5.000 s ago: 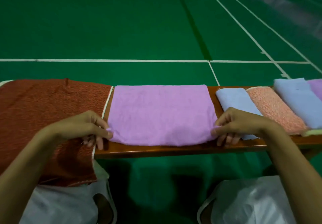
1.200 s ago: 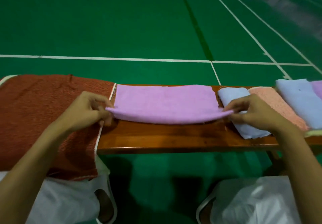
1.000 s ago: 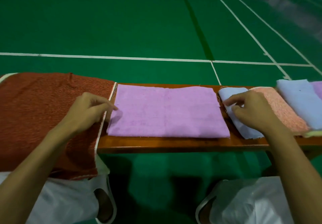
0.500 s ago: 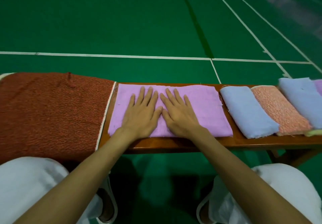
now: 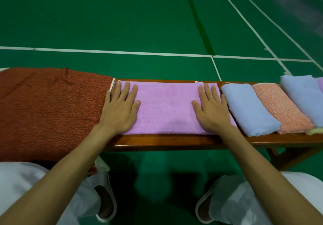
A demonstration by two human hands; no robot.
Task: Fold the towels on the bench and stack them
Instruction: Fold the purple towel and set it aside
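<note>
A folded purple towel [image 5: 166, 109] lies flat across the middle of the wooden bench [image 5: 174, 141]. My left hand [image 5: 120, 107] presses flat on the towel's left end, fingers straight and spread. My right hand [image 5: 210, 108] presses flat on its right end in the same way. To the right, folded towels overlap in a row: a light blue one [image 5: 248, 107], an orange one [image 5: 281, 109], another light blue one [image 5: 302, 95] and a purple one [image 5: 320, 84] at the frame edge. A large rust-red towel [image 5: 50, 109] is spread over the bench's left part and hangs down its front.
The bench stands on a green court floor with white lines [image 5: 122, 52]. A pale yellow-green cloth edge [image 5: 314, 131] shows under the right-hand towels. My knees in white trousers [image 5: 244, 200] and white slippers [image 5: 106, 202] are below the bench's front edge.
My hands folded the purple towel in half away from me, let go of its corners, pressed flat at its middle, then slid apart to its two ends.
</note>
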